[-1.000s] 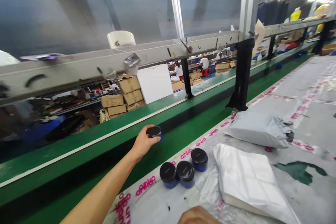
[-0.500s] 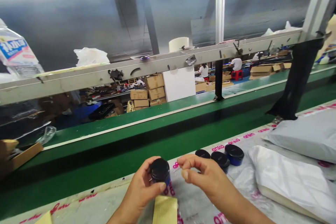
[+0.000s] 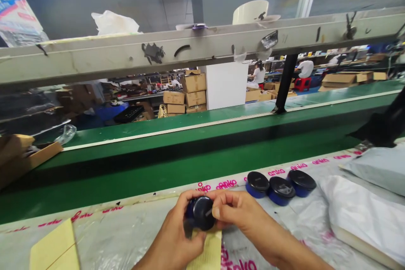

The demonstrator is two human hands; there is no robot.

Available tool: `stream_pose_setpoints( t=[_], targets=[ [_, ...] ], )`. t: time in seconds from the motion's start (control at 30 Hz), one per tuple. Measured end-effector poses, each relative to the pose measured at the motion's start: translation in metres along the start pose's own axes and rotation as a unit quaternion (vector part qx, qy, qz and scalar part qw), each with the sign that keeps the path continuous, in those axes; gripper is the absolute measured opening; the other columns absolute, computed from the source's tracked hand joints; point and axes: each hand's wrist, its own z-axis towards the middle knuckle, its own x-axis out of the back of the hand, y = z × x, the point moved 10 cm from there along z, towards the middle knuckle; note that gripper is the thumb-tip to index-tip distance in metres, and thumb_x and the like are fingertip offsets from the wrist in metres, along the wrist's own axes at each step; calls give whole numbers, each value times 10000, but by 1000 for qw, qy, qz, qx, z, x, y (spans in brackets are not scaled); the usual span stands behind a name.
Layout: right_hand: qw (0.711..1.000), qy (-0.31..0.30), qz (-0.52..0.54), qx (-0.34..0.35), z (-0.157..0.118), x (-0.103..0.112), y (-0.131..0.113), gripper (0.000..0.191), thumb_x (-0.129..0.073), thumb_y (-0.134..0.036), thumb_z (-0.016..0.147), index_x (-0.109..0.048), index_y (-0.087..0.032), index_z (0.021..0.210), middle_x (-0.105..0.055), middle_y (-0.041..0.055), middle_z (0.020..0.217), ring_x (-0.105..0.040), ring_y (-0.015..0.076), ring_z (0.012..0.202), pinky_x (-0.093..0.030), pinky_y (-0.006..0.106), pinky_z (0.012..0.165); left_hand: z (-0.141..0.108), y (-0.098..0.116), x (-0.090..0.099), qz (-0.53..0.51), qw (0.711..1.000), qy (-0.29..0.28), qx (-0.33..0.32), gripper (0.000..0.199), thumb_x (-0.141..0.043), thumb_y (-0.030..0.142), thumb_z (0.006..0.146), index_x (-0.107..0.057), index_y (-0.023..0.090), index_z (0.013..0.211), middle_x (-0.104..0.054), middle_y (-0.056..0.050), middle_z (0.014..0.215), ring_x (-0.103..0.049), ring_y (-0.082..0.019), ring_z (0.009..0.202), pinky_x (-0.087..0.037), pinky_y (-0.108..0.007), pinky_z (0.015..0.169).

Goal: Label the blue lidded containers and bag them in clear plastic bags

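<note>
Holding a round, black-lidded blue jar [image 3: 203,213] is the left hand [image 3: 175,234]; the right hand [image 3: 245,214], fingers narrowed, touches its side, grip unclear.

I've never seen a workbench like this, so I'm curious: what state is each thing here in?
Held jar: black top on, tilted
Left hand: wrapped around the held jar
Right hand: fingers curled at the jar's top; any pinch is unclear
Three other jars: upright, black tops on
Left yellow sheet: lying on the table
White packet: lying down
Cardboard box at far left: open
</note>
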Motion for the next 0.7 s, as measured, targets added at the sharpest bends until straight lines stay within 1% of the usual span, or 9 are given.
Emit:
stream_pose_setpoints(
  t=[0.13,0.23,0.43,0.5,0.63,0.7],
  targets=[
    [1000,2,11,-2,0,1,3,225,-754,-338,723,-629,-163,655,-659,34,852,-588,167,752,-468,288,724,2,11,0,24,1000,-12,-2,617,-576,0,682,-532,263,1239,-641,-42,1279,-611,-232,1185,-463,-368,1055],
    [1000,4,17,3,1,3,5,207,-741,-313,723,-620,-163,646,-633,22,789,-588,171,757,-472,285,722,3,17,-1,37,999,-14,4,621,-578,4,672,-546,256,1238,-641,-53,1284,-605,-247,1194,-450,-389,1064],
    [1000,21,16,-9,5,9,12,119,-706,-240,678,-630,-155,642,-647,34,798,-565,152,707,-444,260,665,4,17,-2,38,999,-5,-7,604,-585,37,679,-539,250,1242,-648,-61,1271,-616,-261,1185,-459,-418,1053],
    [1000,20,18,-7,5,9,12,119,-701,-239,677,-625,-156,637,-650,37,799,-562,153,705,-439,260,659,4,17,-2,44,999,-4,-5,603,-585,43,684,-535,261,1244,-648,-52,1271,-615,-256,1191,-457,-416,1057],
    [1000,22,16,-2,5,10,10,114,-689,-229,676,-618,-154,629,-675,58,878,-557,149,709,-438,263,662,3,19,-4,44,999,-7,-10,618,-584,36,679,-531,283,1243,-641,-30,1280,-606,-247,1208,-443,-415,1074],
    [1000,24,11,-1,5,11,10,114,-688,-228,678,-617,-156,628,-673,55,871,-559,152,715,-441,266,666,3,20,-5,40,999,-5,-11,611,-583,36,678,-535,284,1234,-643,-26,1272,-605,-244,1209,-439,-414,1078]
  ],
)
